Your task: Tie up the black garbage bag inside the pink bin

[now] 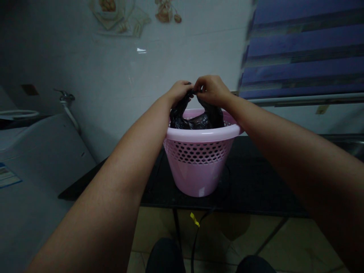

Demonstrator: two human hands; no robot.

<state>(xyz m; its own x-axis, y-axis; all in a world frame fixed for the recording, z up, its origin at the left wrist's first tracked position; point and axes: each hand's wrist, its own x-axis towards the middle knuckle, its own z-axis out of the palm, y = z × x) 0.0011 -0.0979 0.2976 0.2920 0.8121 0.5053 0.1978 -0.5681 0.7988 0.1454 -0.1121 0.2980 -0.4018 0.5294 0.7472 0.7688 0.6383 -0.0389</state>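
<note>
A pink plastic basket with a perforated upper band stands on a dark table. A black plastic bag sits inside it, its top edges drawn upward. My left hand is closed around the bag's left top edge. My right hand is closed around the right top edge. Both hands meet just above the basket's middle, fingers pinched on the black plastic.
The dark table stands against a white tiled wall. A white appliance stands at the left with a tap behind it. A blue striped blind hangs at upper right. A cable with a yellow tag hangs under the table.
</note>
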